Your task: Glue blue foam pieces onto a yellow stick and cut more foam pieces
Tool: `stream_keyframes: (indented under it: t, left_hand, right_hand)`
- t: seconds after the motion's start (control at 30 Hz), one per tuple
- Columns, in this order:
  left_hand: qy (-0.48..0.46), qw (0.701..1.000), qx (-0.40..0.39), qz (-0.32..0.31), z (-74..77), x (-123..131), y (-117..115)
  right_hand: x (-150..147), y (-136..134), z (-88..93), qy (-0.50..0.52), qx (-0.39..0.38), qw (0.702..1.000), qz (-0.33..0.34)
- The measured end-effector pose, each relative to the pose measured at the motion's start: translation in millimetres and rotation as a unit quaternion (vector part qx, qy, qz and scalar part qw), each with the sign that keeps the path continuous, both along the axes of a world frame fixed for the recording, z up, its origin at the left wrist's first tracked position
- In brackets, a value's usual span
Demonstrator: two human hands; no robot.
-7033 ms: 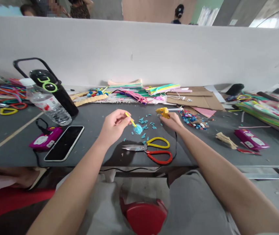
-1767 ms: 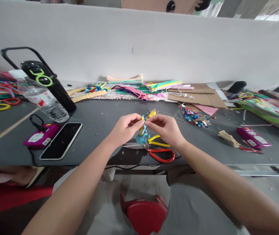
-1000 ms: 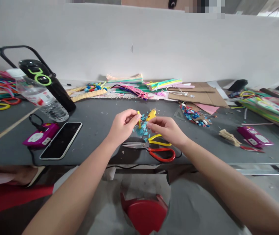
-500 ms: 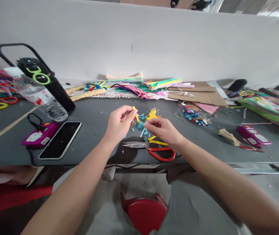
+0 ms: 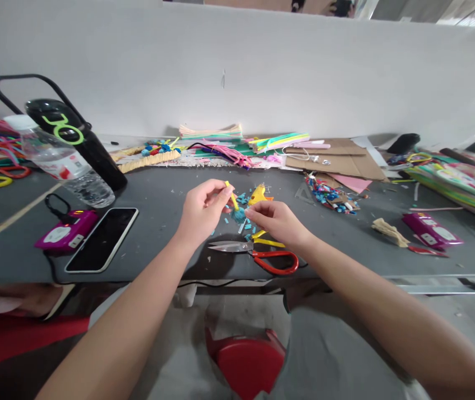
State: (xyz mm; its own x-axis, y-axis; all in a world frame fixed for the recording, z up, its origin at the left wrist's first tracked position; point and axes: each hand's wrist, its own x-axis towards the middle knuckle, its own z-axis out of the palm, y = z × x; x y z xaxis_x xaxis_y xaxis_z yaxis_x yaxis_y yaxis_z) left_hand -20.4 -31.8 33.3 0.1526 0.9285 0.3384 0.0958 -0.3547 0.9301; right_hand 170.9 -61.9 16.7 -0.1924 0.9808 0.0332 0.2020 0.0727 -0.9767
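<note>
From my remote seat I have the yellow stem (image 5: 233, 196) in the centre of the frame, above the counter (image 5: 149, 244), pinched between the thumb and fingers of my left hand (image 5: 204, 208). Its long axis slants from upper left to lower right, ending in the blue tuft (image 5: 238, 215). That tufted end lies nearer my right hand (image 5: 276, 219), whose fingertips are drawn together right beside it; I cannot tell whether they grip anything. Blue snippets (image 5: 243, 199) lie around the tuft, scissors (image 5: 276, 263) below it, a yellow glue gun (image 5: 258, 194) to its upper right.
</note>
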Motion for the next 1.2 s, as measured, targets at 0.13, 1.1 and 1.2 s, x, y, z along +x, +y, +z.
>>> stream_keyframes:
  t: [0.13,1.1,1.2]
  left_hand:
    - [-0.012,1.000,-0.011,-0.002,2.2,0,-1]
    - [-0.067,0.995,-0.049,-0.063,5.9,-1,-2]
    - [-0.061,0.995,-0.052,-0.066,5.9,-1,-2]
  right_hand:
    - [0,-1,1.3,0.009,-0.006,1.000,0.001]
    - [3,-8,9.4,0.203,-0.164,0.963,0.063]
    - [2,-8,10.4,0.195,-0.159,0.967,0.051]
